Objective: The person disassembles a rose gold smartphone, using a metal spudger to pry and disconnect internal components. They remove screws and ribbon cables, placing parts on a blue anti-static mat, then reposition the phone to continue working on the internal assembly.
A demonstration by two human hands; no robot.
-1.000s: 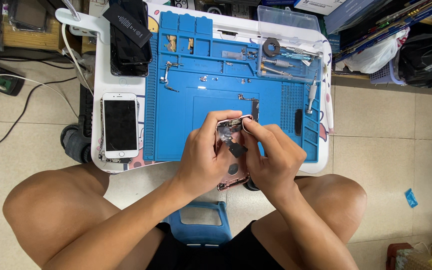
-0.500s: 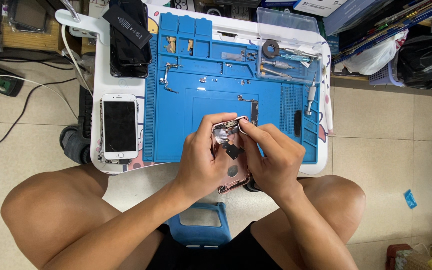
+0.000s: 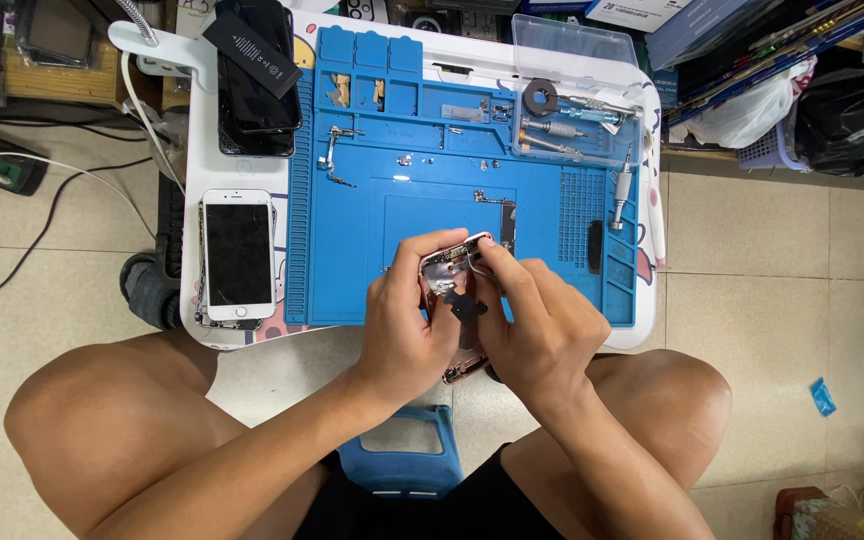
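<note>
While the blue mat (image 3: 372,250) on the counter (image 3: 202,150) lies below, my left hand (image 3: 402,330) and right hand (image 3: 542,330) clench the opened phone frame (image 3: 449,268) above its near edge — one slip could drop it or tear its small parts.

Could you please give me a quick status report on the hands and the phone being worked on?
Left hand and right hand both grip the opened phone housing over the blue mat. White phone lies apart at left. Nothing blocking.
</note>
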